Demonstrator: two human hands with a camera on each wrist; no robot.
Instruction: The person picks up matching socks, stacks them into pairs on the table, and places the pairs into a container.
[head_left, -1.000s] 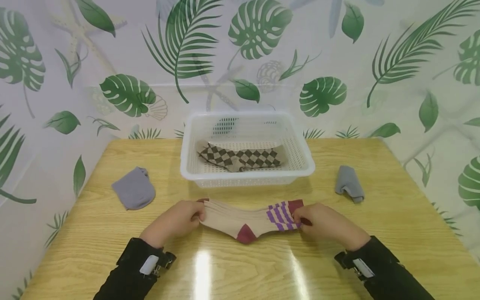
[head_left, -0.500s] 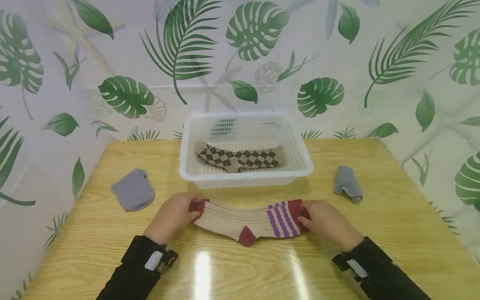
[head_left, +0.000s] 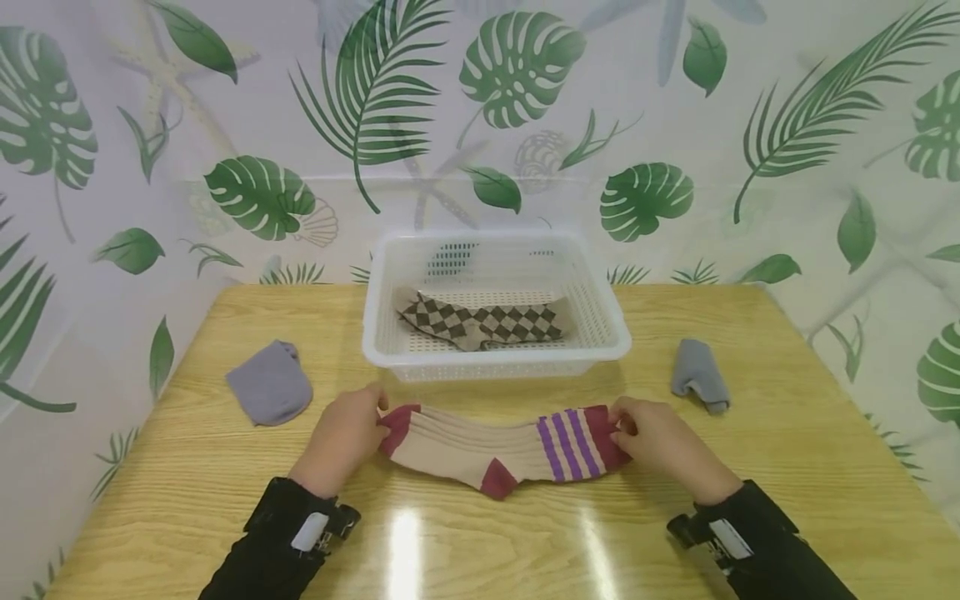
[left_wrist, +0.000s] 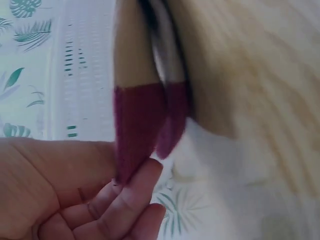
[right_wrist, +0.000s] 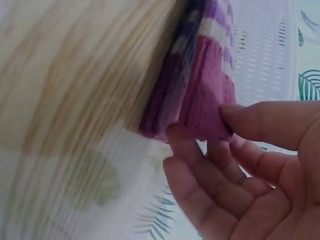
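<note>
Cream socks (head_left: 465, 442), laid one on the other, stretch across the table between the two hands. They have maroon toes, heels and cuffs, with purple stripes by the cuff. My left hand (head_left: 345, 437) pinches the maroon toe at the left end; in the left wrist view, thumb and fingers hold the tip of one toe (left_wrist: 137, 125), and a second toe (left_wrist: 175, 117) hangs beside it. At the other end my right hand (head_left: 663, 442) pinches the edge of the cuff, and the right wrist view shows the thumb on the ribbed maroon cuff (right_wrist: 205, 95) with fingertips beneath.
Behind the socks stands a white plastic basket (head_left: 498, 358) holding brown-and-beige diamond-patterned socks (head_left: 480, 321). A grey folded cloth item (head_left: 272, 383) lies to the left and a smaller grey one (head_left: 699, 375) to the right. Leaf-patterned covering (head_left: 487, 108) rises behind the wooden table (head_left: 480, 558).
My left hand has shifted left to the toe tip and my right hand slightly right to the cuff's edge, uncovering more maroon at both ends. The socks lie a little more spread out.
</note>
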